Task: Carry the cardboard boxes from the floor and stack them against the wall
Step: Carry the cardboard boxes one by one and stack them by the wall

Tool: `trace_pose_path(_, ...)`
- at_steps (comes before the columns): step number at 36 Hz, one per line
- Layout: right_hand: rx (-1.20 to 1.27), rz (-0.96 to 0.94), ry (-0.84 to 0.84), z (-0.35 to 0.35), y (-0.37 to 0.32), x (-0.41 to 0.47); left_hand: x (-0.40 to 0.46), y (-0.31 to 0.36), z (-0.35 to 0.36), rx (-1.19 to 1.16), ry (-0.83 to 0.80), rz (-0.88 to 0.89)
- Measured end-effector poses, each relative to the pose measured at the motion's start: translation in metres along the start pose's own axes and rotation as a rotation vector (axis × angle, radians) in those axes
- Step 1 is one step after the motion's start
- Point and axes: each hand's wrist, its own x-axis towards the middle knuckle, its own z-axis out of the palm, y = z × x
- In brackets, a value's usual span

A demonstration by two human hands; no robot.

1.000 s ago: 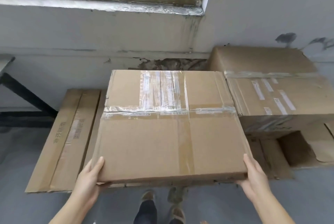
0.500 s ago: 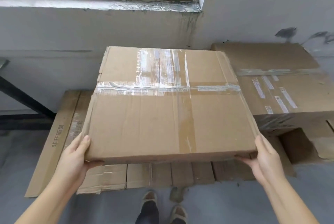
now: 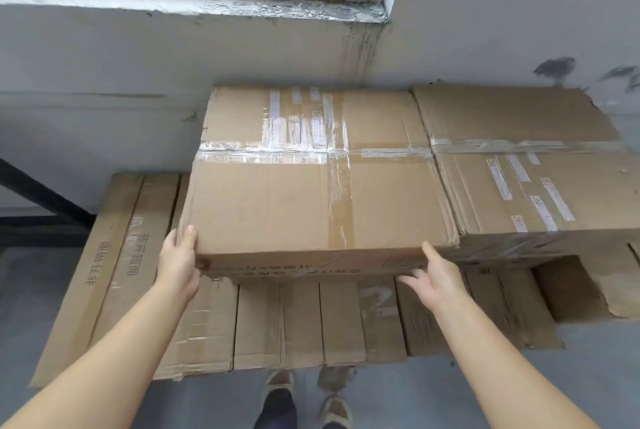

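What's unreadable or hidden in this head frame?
- Left hand fingers: behind the near left corner of the taped brown cardboard box, so the grip is unclear.
- Whether that box rests on the row of flat cardboard boxes: its underside is hidden.
- Print on its front face: too blurred.
- Second taped cardboard box: cut off by the right edge.
- Right hand: fingers spread at the front edge.
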Motion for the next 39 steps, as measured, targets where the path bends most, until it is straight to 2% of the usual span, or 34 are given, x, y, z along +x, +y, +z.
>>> trace_pose_path(3,0.057,0.043,-0.088,-0.001,0.003,0.001,-0.008,-0.003,0.004,0.027,0.076,-0.152)
trace_pose_path(6,0.062,0.04,-0.123,0.003,-0.005,0.0,-0.009,-0.003,0.01,-0.132,0.007,-0.269)
trace_pose_path(12,0.068,0.061,-0.124,0.01,-0.018,0.008,-0.005,0.005,0.018,-0.168,-0.029,-0.264)
trace_pose_path(16,-0.005,0.053,-0.144,0.008,-0.01,0.008,-0.012,-0.003,0.019,-0.113,-0.017,-0.219)
trace_pose_path(22,-0.094,0.062,-0.142,-0.002,-0.018,0.0,-0.028,0.003,0.015,-0.036,-0.055,-0.249)
trace_pose_path(26,-0.289,-0.048,-0.168,-0.019,-0.025,-0.02,-0.054,0.007,0.006,0.106,-0.095,-0.108)
trace_pose_path(30,-0.621,-0.345,-0.302,-0.047,-0.015,-0.075,-0.102,0.003,-0.013,0.361,-0.221,0.098)
trace_pose_path(33,-0.752,-0.493,-0.434,-0.075,0.001,-0.116,-0.15,-0.001,-0.032,0.351,-0.322,0.188)
trace_pose_path(36,-0.783,-0.485,-0.507,-0.111,0.022,-0.14,-0.199,-0.007,-0.053,0.356,-0.49,0.277)
trace_pose_path(39,-0.779,-0.442,-0.508,-0.138,0.045,-0.157,-0.228,-0.027,-0.067,0.396,-0.517,0.299)
